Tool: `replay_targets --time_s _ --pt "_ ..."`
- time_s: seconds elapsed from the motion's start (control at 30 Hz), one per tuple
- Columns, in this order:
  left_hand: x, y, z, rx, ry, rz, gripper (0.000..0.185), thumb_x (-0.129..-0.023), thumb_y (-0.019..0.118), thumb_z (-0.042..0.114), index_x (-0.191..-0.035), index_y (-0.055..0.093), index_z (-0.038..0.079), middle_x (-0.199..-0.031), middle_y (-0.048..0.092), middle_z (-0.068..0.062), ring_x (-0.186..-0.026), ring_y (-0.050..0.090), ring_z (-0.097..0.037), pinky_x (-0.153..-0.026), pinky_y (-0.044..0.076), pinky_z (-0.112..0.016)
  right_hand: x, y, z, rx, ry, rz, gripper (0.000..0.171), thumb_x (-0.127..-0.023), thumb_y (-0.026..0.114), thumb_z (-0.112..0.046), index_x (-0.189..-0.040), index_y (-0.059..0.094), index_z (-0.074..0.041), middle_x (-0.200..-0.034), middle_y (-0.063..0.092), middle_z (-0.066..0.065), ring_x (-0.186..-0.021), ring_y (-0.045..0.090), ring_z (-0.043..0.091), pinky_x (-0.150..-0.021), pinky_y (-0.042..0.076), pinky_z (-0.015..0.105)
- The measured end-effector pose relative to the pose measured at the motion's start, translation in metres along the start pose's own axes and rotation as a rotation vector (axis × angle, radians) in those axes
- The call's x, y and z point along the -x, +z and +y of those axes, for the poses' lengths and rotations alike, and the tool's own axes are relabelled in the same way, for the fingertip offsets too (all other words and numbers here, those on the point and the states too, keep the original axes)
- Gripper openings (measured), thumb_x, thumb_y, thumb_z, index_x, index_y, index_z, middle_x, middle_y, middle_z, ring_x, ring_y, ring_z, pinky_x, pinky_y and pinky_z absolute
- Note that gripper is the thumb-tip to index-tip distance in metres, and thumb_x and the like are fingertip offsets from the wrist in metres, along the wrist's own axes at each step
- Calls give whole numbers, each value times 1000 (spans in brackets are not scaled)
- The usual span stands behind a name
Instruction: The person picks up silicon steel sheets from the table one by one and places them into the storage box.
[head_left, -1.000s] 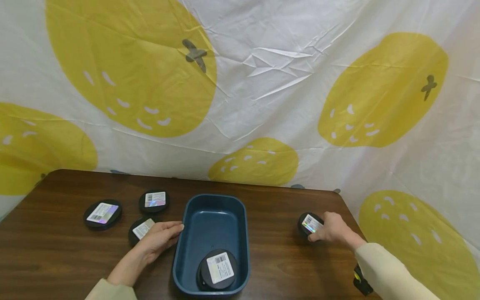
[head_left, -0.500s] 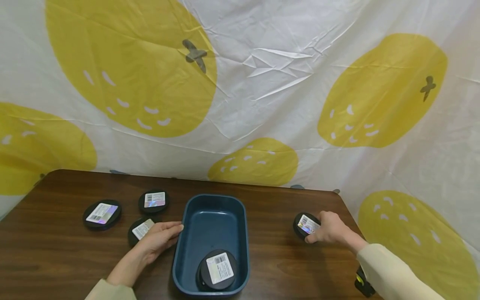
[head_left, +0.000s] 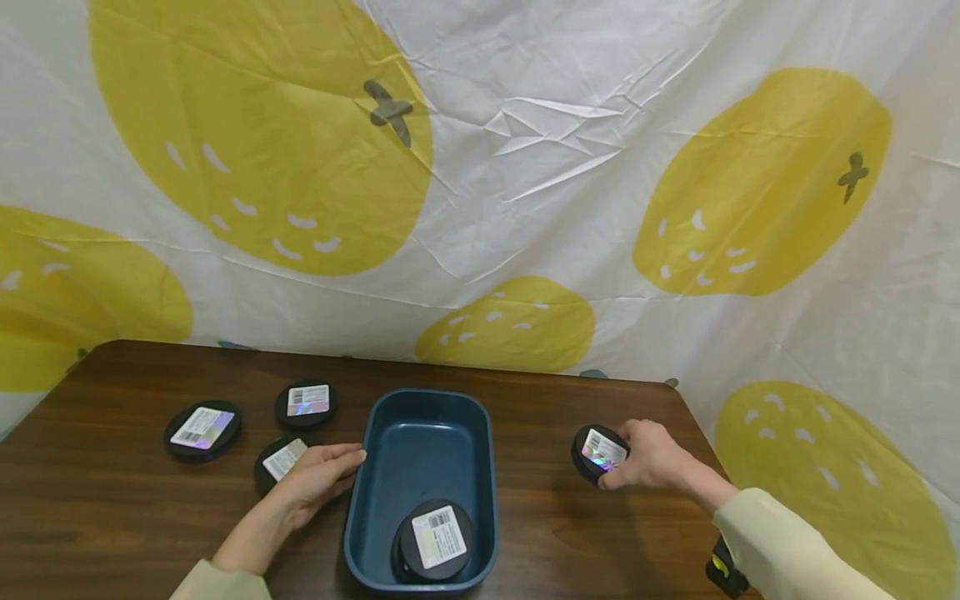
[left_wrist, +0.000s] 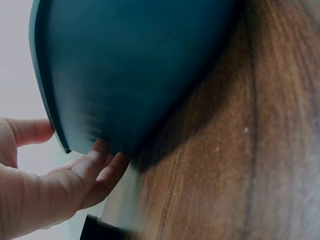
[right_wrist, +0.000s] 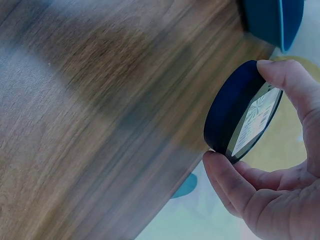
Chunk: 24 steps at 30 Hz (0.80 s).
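My right hand (head_left: 651, 457) grips a flat round black case (head_left: 600, 454) with a white barcode label, thumb and fingers on opposite edges. In the right wrist view the same black case (right_wrist: 242, 112) is tilted and appears above the table. My left hand (head_left: 318, 479) touches the left rim of a deep blue rectangular tray (head_left: 427, 442). Seen from the left wrist, its thumb meets the rim while the extended fingertips rest against the outer wall. Inside the tray's near end lies another labelled black case (head_left: 435, 540), apparently on top of one more.
Black cases stand on the brown table (head_left: 547, 500) left of the tray: one far left (head_left: 202, 431), one behind (head_left: 306, 404), and one partly hidden by the left hand (head_left: 279, 461). A black-and-yellow object (head_left: 723, 568) sits by the right sleeve. A lemon-print curtain (head_left: 540, 208) hangs behind.
My right hand and its black case have moved left, closer to the tray. The left hand and the tray have stayed in place.
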<state>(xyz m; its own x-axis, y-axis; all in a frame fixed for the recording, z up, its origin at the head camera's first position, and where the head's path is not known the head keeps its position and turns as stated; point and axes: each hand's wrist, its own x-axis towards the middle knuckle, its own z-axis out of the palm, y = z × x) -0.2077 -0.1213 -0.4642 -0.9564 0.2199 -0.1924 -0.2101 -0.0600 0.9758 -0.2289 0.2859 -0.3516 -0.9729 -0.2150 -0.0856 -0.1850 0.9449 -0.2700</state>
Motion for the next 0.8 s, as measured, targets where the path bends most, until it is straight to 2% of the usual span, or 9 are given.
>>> replay_targets --time_s 0.53,0.8 --pt "0 1 1 1 10 -13 47 -98 41 8 -128 31 -26 -132 41 -37 -126 36 -43 -103 34 -50 2 -12 -26 12 -52 -15 66 -52 86 -28 -99 58 9 -83 59 9 -76 54 20 -65 49 32" --pt "2 2 1 2 11 -13 46 -98 41 8 -129 33 -25 -132 42 -36 -125 39 -39 -102 38 -46 3 -15 -41 -17 -63 -44 67 -52 86 -27 -102 58 8 -85 59 8 -77 54 19 -66 49 31"
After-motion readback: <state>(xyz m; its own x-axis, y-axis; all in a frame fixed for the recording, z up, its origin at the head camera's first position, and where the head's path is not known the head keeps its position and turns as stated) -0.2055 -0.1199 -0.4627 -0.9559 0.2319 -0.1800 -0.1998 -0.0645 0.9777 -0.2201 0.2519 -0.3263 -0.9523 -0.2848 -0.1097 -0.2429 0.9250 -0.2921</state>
